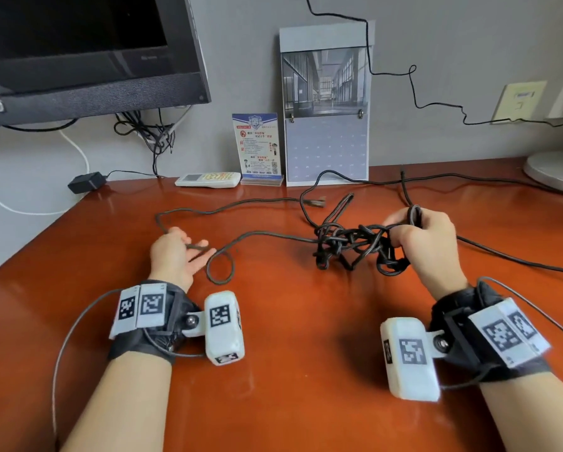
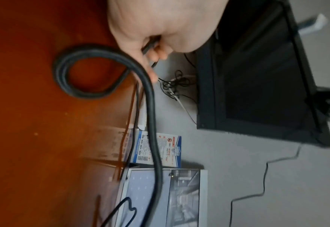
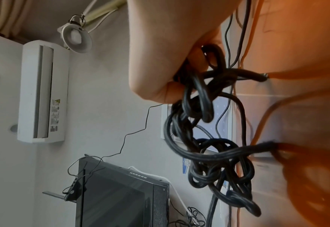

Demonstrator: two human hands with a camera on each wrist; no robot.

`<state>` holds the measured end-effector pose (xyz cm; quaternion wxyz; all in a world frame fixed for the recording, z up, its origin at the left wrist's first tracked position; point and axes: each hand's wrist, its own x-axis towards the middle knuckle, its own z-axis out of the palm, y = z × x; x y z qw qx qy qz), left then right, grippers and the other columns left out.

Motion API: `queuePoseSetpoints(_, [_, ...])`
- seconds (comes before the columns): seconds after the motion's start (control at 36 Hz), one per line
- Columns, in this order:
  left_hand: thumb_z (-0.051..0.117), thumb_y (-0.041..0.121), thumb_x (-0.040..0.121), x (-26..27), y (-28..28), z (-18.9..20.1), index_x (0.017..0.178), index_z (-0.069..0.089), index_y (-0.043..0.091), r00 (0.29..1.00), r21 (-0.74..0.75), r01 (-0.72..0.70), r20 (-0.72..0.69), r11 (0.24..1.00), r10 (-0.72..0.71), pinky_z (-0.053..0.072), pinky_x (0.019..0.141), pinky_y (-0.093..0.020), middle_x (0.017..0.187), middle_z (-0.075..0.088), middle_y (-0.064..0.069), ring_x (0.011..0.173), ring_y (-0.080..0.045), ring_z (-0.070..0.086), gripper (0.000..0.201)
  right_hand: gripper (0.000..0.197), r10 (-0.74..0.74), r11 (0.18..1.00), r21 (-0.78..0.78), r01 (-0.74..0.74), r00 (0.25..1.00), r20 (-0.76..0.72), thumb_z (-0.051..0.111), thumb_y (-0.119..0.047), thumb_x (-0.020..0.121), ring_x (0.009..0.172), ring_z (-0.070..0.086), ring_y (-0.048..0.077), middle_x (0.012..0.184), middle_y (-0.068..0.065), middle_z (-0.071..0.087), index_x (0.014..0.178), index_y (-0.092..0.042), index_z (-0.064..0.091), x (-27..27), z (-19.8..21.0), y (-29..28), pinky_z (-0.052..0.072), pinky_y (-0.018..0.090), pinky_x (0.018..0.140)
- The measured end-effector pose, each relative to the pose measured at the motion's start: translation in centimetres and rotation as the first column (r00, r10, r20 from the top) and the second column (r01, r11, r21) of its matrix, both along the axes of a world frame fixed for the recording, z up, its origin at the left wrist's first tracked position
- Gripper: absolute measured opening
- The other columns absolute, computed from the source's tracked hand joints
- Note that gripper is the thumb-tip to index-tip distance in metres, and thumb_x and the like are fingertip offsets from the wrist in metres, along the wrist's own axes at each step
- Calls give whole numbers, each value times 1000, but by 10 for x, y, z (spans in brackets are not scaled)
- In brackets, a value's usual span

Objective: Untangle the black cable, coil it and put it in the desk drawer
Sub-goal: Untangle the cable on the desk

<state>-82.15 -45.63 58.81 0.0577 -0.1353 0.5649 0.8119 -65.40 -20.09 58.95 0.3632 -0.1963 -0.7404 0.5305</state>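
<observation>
Right hand: my right hand [image 1: 426, 238] is raised just above the desk [image 1: 289, 337] at the right, fingers [image 1: 395, 220] curled round several loops of the black cable [image 1: 348, 244].
Knot: the tangled clump hangs from that grip to its left, its lower loops at the desk surface; whether they touch it I cannot tell. In the right wrist view the black cable [image 3: 209, 138] bunches thickly below my palm.
Left hand: my left hand [image 1: 175, 252] sits at the left, palm turned up; fingers [image 1: 201, 245] and thumb pinch one loose strand.
Loose run: beside that hand the strand curls into a small loop on the desk, then runs right to the knot. The left wrist view shows the same loop of black cable [image 2: 76, 69].
Far side: another stretch lies along the far part of the desk, near a white remote [image 1: 208, 180], a leaflet stand [image 1: 257, 145] and a calendar [image 1: 325, 106] against the wall.
Far left: a monitor [image 1: 87, 53].
</observation>
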Motion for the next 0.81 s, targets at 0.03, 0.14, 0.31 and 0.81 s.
queuePoseSetpoints(0.03, [28, 0, 98, -3, -4, -2, 82, 44, 8, 998, 55, -63, -3, 996, 64, 57, 73, -37, 98, 52, -15, 89, -26, 62, 24, 19, 5, 1000, 3, -5, 1000, 5, 50, 4, 63, 59, 53, 20, 60, 7, 59, 60, -11, 62, 0, 0, 0, 44, 27, 56])
queuePoseSetpoints(0.14, [26, 5, 100, -8, -14, -7, 137, 40, 2, 992, 29, -126, -20, 992, 127, 47, 99, -33, 139, 48, -17, 125, -28, 51, 40, 22, 44, 999, 30, -45, 999, 17, 51, 11, 67, 61, 54, 21, 62, 9, 60, 63, -7, 63, 0, -1, -3, 46, 30, 60])
queuePoseSetpoints(0.31, [43, -2, 96, -1, 2, -1, 138, 34, 0, 998, -91, -48, 27, 995, 51, 53, 82, -37, 141, 40, -19, 123, -30, 49, 43, 24, 86, 995, -51, -84, 996, 31, 51, 13, 70, 60, 55, 18, 66, 8, 62, 69, -7, 64, -7, -7, 3, 44, 23, 55])
queuePoseSetpoints(0.81, [47, 23, 96, 52, 46, 12, 97, 66, 11, 681, -780, 448, -20, 438, -732, 32, 39, -19, 64, 60, 3, 39, -9, 42, 22, 39, 441, 897, -5, -441, 897, 19, 46, 31, 73, 53, 56, 2, 58, -10, 58, 70, -6, 60, -5, -20, 5, 44, 10, 56])
